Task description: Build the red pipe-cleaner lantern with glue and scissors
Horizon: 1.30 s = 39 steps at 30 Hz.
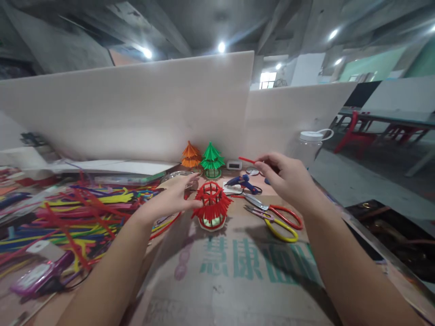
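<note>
Pinching a red strip (pixel 247 160) by one end, the right hand (pixel 287 176) has its grip closed between thumb and fingers, raised above the work; I read this over the head view. Left hand (pixel 166 199) curves at the left side of a red fringed frame (pixel 212 208), thumb overlapping the fringe, gap showing between thumb and fingers; whether that grip bears any hold I cannot tell. Frame stands upright on printed cardboard (pixel 217 290), near the middle of my view. Behind it, side by side: an orange tree (pixel 191 156) and a green tree (pixel 212 160). To its right, a blue glue gun (pixel 242 182), red-handled scissors (pixel 272 208) and yellow-handled scissors (pixel 267 217). Left: heaped coloured strips (pixel 81 213).
</note>
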{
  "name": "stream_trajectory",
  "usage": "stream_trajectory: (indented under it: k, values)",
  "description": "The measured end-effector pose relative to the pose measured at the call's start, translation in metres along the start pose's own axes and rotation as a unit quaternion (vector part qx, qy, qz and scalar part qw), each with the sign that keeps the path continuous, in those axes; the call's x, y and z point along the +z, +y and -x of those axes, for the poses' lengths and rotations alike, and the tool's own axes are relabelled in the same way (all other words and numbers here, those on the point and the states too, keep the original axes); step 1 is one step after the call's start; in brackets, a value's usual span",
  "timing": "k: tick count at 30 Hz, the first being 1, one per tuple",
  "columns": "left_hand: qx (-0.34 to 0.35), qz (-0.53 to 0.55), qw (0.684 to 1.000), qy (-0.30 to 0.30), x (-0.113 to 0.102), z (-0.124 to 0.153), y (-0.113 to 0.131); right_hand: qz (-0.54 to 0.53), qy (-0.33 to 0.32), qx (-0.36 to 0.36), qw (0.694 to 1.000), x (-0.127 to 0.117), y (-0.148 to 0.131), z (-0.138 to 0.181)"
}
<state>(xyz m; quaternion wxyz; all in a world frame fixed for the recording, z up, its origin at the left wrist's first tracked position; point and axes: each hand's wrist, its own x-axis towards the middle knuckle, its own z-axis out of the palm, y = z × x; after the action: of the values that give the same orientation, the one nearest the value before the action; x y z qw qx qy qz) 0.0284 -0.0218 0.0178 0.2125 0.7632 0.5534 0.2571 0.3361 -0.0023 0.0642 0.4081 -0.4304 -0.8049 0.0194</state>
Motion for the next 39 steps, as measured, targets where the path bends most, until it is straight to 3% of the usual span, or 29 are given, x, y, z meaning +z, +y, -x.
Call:
stream_trajectory:
  k: [4,10,14,19,28,32,35,39]
  values:
    - [0.048,0.121,0.988,-0.083,0.016,-0.01,-0.018,0.033,-0.029,-0.001,0.999,0.009,-0.017,0.008]
    - [0.124,0.2,0.968,-0.082,0.036,-0.019,-0.026,0.01,-0.065,-0.03,0.997,0.026,-0.027,0.016]
    - [0.17,0.178,0.968,-0.055,0.047,-0.016,-0.024,0.031,-0.062,-0.06,0.996,0.032,-0.025,0.026]
    - [0.222,0.105,0.969,-0.038,0.046,0.008,-0.007,0.054,-0.055,-0.103,0.992,0.023,-0.023,0.043]
    - [0.254,0.047,0.965,-0.051,0.043,0.019,0.004,0.099,-0.048,-0.101,0.989,0.005,-0.031,0.048]
    - [0.221,0.089,0.97,-0.053,0.039,0.019,0.004,0.1,-0.048,-0.108,0.988,0.007,-0.031,0.048]
    - [0.143,0.183,0.966,-0.114,0.034,0.016,-0.005,0.107,-0.046,-0.101,0.988,0.012,-0.025,0.047]
    - [0.057,0.355,0.909,-0.209,0.032,0.006,-0.034,0.152,-0.066,-0.044,0.985,0.021,-0.012,0.044]
